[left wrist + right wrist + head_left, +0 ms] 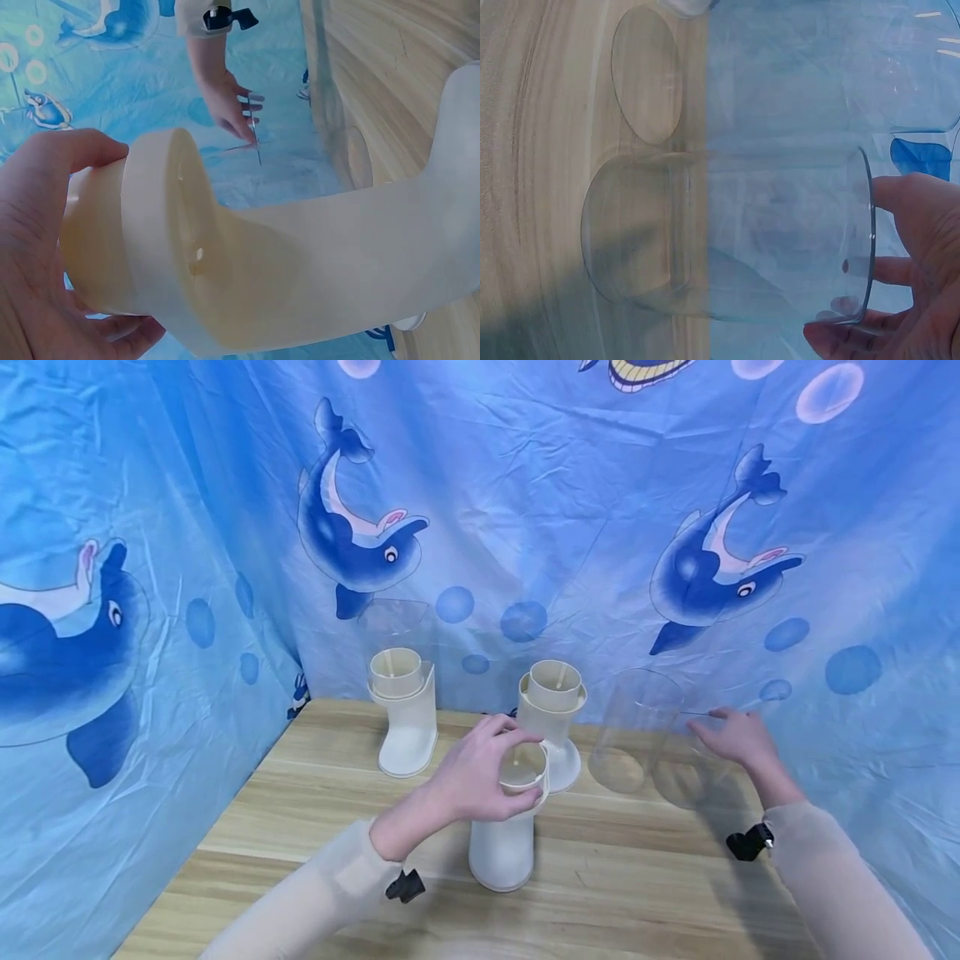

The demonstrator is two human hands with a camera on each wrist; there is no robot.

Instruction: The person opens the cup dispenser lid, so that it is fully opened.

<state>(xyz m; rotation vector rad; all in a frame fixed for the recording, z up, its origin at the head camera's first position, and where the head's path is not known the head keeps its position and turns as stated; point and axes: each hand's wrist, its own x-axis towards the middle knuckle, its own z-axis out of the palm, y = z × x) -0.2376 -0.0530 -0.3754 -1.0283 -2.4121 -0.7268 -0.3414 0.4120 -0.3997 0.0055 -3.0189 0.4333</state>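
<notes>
My left hand grips the cream collar at the top of the nearest white base, which is upright at mid-table. The left wrist view shows thumb and fingers around that cream collar, with the base's wider rim beside it. Farther right, my right hand holds a clear cylinder by its upper rim, thumb on one side and fingers on the other. The cylinder's lower end is at the wooden table. A second clear cylinder stands close to its left.
Behind the nearest base is another white base with a cream collar. A third white base stands at the back left, a clear cylinder rising around its top. Blue dolphin-print cloth hangs behind the wooden table.
</notes>
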